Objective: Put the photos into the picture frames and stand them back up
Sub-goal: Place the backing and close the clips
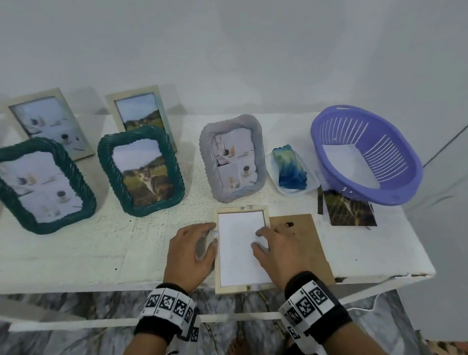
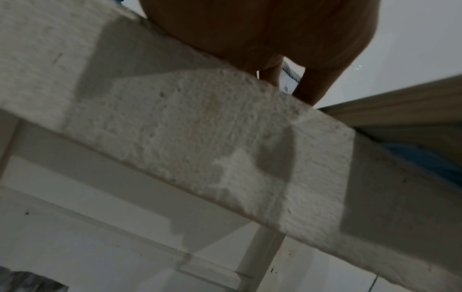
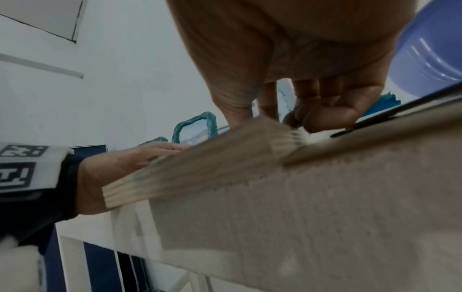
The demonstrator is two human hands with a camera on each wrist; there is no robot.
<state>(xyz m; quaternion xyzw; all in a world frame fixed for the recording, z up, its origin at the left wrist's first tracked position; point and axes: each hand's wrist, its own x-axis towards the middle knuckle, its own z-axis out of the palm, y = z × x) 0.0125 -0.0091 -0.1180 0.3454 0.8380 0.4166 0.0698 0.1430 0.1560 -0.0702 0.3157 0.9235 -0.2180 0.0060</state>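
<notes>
A light wooden frame [image 1: 234, 289] lies face down at the table's front edge, and a white photo back [image 1: 241, 252] fills its opening. My right hand [image 1: 260, 240] presses its fingertips onto the white sheet near the frame's right rail. On the table beside the frame lies my left hand [image 1: 209, 241], its fingers resting against the left rail. A brown backing board [image 1: 304, 242] lies flat to the right, partly under my right wrist. A loose cat photo [image 1: 347, 211] lies further right. The right wrist view shows the frame's edge [image 3: 200, 164] and bent fingers [image 3: 312, 98].
A tilted purple basket [image 1: 398, 141] holds a white sheet at the right. A clear dish with a blue-green object [image 1: 290, 168] sits beside it. A grey frame [image 1: 211, 165], two green frames [image 1: 110, 174] and beige frames [image 1: 139, 112] stand behind with photos in them.
</notes>
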